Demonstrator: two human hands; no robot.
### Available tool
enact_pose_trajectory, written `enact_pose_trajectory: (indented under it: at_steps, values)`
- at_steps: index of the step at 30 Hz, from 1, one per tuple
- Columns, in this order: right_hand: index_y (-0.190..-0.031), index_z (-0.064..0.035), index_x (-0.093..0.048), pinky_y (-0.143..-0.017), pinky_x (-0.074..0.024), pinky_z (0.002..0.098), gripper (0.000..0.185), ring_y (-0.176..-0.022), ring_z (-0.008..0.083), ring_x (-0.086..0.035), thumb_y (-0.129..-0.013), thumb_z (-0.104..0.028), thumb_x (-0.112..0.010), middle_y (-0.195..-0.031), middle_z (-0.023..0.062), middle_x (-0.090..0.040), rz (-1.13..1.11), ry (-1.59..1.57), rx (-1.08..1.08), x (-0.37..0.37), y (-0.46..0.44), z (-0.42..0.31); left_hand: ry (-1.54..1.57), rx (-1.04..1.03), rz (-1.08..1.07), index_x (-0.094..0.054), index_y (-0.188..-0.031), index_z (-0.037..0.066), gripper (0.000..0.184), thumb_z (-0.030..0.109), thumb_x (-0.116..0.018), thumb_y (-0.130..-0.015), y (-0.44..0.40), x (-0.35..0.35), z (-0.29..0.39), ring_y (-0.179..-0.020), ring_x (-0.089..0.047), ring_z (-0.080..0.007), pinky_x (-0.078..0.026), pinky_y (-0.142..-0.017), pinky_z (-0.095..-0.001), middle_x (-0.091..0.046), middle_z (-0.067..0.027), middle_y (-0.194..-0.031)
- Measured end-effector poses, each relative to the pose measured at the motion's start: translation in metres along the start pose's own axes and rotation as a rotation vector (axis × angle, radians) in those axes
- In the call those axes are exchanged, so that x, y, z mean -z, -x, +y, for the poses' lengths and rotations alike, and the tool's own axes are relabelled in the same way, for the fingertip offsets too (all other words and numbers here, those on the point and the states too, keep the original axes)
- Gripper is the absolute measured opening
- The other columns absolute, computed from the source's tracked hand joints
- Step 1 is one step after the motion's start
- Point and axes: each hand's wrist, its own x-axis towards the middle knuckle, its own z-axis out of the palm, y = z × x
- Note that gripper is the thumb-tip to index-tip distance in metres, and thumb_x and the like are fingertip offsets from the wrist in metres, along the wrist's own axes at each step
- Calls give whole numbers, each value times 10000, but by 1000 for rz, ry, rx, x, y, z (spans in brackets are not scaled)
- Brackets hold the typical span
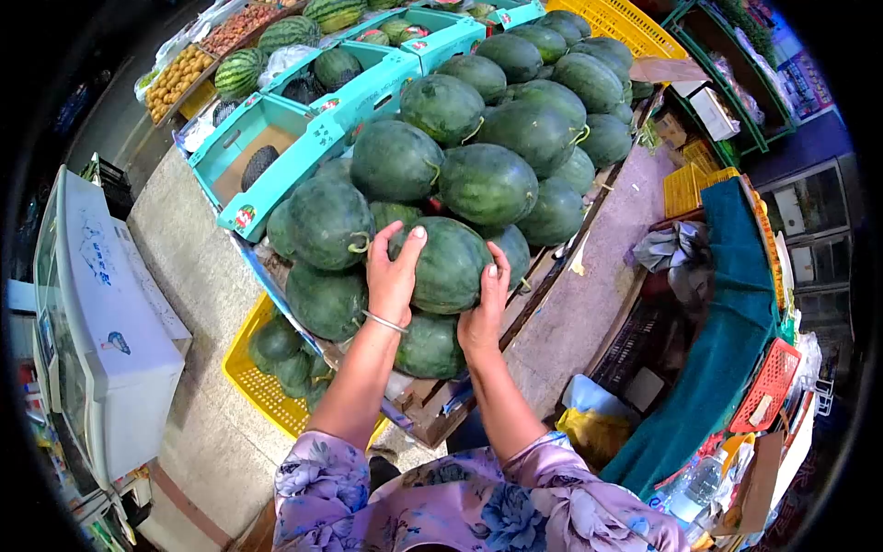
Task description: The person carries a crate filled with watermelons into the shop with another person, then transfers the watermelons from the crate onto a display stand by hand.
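Between my two hands is a dark green watermelon (446,267) at the near edge of a heaped pile. My left hand (394,267), with a bangle at its wrist, presses against the left side of it. On its right side rests my right hand (485,308), thumb up along the rind. Another watermelon (430,347) lies just below it, and a larger watermelon (329,221) sits close to the left of my left hand. Behind, more watermelons (487,184) are stacked several deep. Whether the held one is lifted or still resting on the others, I cannot tell.
Turquoise cartons (359,92) border the pile at the far left. A yellow crate (267,400) with small dark melons stands on the floor at left, near a white chest freezer (120,340). At right are a green cloth (727,304) and a red basket (765,385).
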Motion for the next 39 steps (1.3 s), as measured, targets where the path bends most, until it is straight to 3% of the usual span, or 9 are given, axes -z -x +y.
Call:
enact_pose_trajectory:
  at_steps: [3, 7, 9, 11, 14, 19, 25, 33, 39]
  values:
    - [-1184, -87, -412, -908, -331, 317, 424, -1059, 181, -418, -867, -368, -420, -1150, 88, -433, 91, 144, 12, 3, 3, 0, 32, -37, -31, -486, -1132, 7, 444, 239, -623, -780, 8, 6, -5, -1076, -418, -191, -334, -910, -295, -439, -124, -1166]
    - [-1148, 14, -422, -933, -296, 334, 345, -1090, 235, -392, -831, -108, -482, -1192, 132, -400, 124, 745, 283, -28, 38, -38, -103, -341, -158, -501, -1128, 22, 352, 142, -577, -805, 53, 46, -9, -1110, -435, -182, -319, -952, -302, -508, -105, -1140]
    - [-1191, 10, -353, -918, -311, 339, 405, -1094, 231, -373, -825, -108, -482, -1244, 136, -330, -24, 600, 257, -50, 75, -41, 327, 130, -277, -530, -1071, 12, 261, 129, -538, -838, 99, 85, 7, -1011, -521, -163, -413, -859, -280, -572, -89, -1028]
    - [-1196, 26, -322, -931, -303, 361, 431, -1112, 249, -356, -814, -99, -478, -1246, 163, -318, -221, 681, 388, -58, 116, -26, 297, 174, -213, -534, -1039, -3, 217, 115, -490, -862, 137, 132, -1, -871, -581, -149, -475, -736, -274, -605, -83, -937]
    - [-1147, 15, -390, -940, -277, 387, 458, -1092, 289, -377, -759, -158, -560, -1195, 178, -367, -559, 702, 398, -57, 178, 31, 361, 375, 248, -544, -989, 18, 192, 154, -492, -864, 190, 212, -70, -754, -607, -183, -491, -668, -289, -603, -87, -903]
    - [-1048, 2, -503, -898, -333, 369, 297, -1029, 322, -451, -792, -142, -548, -1076, 194, -491, -924, 987, -409, -17, 265, 176, 198, 724, 618, -521, -983, 62, 160, 84, -490, -828, 281, 342, -242, -580, -487, -84, -413, -508, -201, -558, -14, -761]
    - [-1084, -9, -494, -757, -435, 333, 385, -888, 255, -554, -774, -213, -599, -948, 153, -578, -870, 1182, -490, 66, 279, 340, 259, 940, 722, -523, -987, 57, 193, 141, -457, -826, 281, 422, -314, -569, -491, -106, -421, -503, -231, -556, -15, -743]
    - [-1183, 18, -425, -937, -316, 366, 649, -1123, 307, -406, -743, -429, -589, -1224, 189, -409, -869, 954, -327, -95, 154, 538, 383, 594, 580, -470, -1109, 29, 397, 306, -525, -830, 112, 507, -328, -840, -571, -231, -478, -699, -307, -567, -120, -983]
    - [-1305, -81, -283, -893, -367, 464, 930, -1191, 310, -325, -601, -566, -650, -1299, 186, -316, -852, 1042, -957, -137, 123, 544, 487, 397, 581, -290, -1288, 62, 571, 394, -461, -856, -10, 531, -331, -1212, -310, -281, -356, -924, -393, -320, -148, -1321]
